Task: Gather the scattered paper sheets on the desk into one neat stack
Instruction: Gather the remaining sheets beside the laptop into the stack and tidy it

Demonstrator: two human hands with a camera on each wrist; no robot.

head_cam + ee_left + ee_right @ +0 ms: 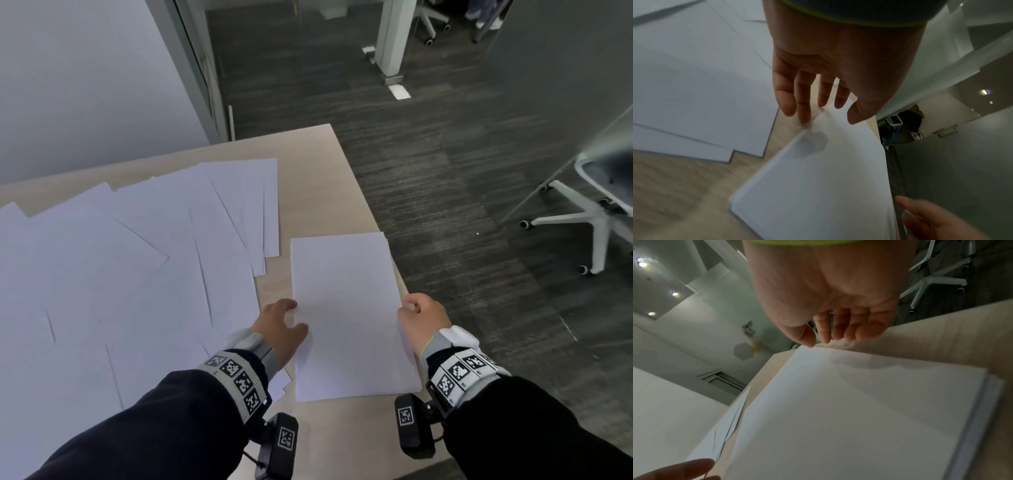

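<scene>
A squared stack of white sheets (349, 315) lies near the desk's right edge. My left hand (291, 318) is at the stack's left edge, fingers nearly straight with their tips against the edge (805, 120) and the thumb over the top sheet. My right hand (409, 308) is at the stack's right edge, its loosely curled fingers (838, 332) and thumb tip touching that edge. Neither hand lifts the stack (838, 410). Several loose white sheets (137, 274) lie fanned and overlapping across the desk's left side.
The light wood desk (308, 154) ends just right of the stack, with dark carpet (445, 205) beyond. A white office chair base (589, 219) stands on the floor at the right. A grey wall (85, 85) backs the desk at the left.
</scene>
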